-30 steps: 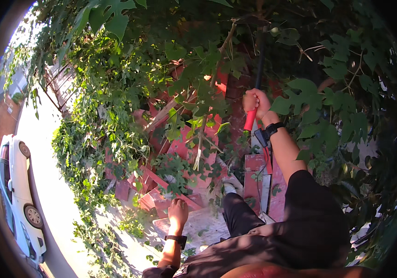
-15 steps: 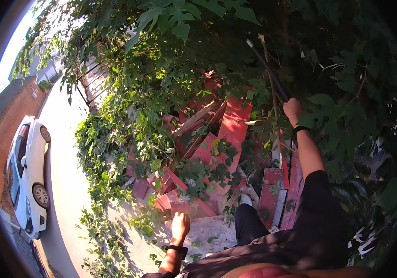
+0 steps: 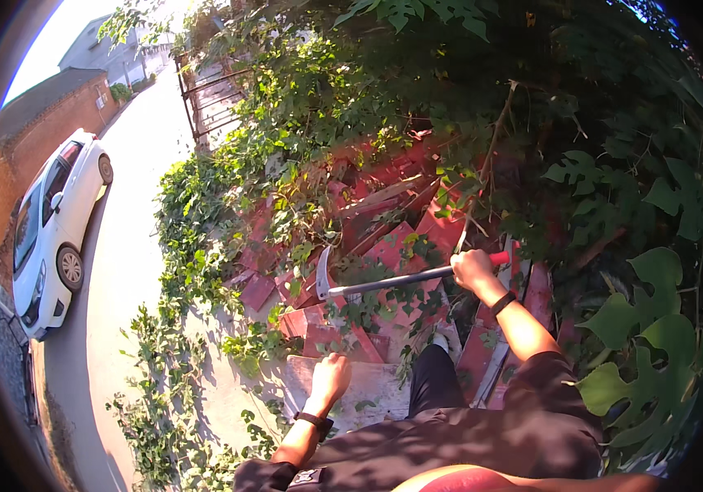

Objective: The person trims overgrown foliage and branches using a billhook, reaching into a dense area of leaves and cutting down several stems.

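My right hand [image 3: 472, 271] is wrapped round the dark handle of a sickle [image 3: 392, 284], close to its red end. The tool lies almost level across the view, its pale curved blade [image 3: 322, 273] at the left end, over red boards and vines. Just above that hand a thin bare stem [image 3: 494, 139] rises toward the leaves. Lower down, my left hand [image 3: 331, 377] is closed in a fist, with nothing seen sticking out of it. It is over a weathered pale board [image 3: 302, 371].
Broken red boards [image 3: 384, 246] lie heaped in front of me, with leafy vines [image 3: 195, 221] over and beside them. Large leaves [image 3: 642, 353] hang at the right. At the left, a white car [image 3: 60, 230] stands on a paved lane [image 3: 134, 205] by a brick wall.
My right hand has come down and left with the sickle, swinging it from pointing up to nearly level; its blade now shows. My left hand stays closed. The view has shifted.
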`<state>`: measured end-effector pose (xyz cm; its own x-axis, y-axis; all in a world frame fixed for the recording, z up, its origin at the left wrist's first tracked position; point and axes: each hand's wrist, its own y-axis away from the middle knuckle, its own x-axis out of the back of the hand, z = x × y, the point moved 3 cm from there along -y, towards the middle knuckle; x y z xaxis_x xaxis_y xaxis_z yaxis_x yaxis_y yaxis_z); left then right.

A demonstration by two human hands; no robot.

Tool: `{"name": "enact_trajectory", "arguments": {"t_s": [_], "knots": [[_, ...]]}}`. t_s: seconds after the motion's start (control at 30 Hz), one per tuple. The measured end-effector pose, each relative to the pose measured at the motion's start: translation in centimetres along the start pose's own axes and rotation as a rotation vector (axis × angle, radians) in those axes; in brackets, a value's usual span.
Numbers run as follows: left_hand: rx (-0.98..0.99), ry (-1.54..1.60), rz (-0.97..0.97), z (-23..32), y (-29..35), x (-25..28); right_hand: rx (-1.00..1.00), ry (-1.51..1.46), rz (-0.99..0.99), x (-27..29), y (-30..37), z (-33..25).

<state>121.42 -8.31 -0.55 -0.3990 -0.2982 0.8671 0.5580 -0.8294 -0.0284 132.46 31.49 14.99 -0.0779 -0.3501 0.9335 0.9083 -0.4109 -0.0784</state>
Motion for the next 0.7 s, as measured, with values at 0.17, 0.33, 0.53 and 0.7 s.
{"name": "enact_trajectory", "arguments": {"t_s": [0.17, 0.33, 0.53, 0.7], "knots": [[-0.189, -0.217, 0.428, 2.2, 4.6, 7.3, 0.358, -0.221, 0.110, 0.4, 2.0, -19.4], [-0.003, -0.303, 0.537, 0.2, 9.0, 11.3, 0.635, -0.250, 0.152, 4.7, 7.5, -32.5], [0.401, 0.013, 0.110, -7.7, 22.5, 3.9, 0.936, -0.361, 0.179, 5.3, 14.3, -42.5], [0.614, 0.048, -0.026, -9.0, 30.6, 1.2, 1.244, -0.389, -0.038, 5.5, 18.6, -48.6]]}}
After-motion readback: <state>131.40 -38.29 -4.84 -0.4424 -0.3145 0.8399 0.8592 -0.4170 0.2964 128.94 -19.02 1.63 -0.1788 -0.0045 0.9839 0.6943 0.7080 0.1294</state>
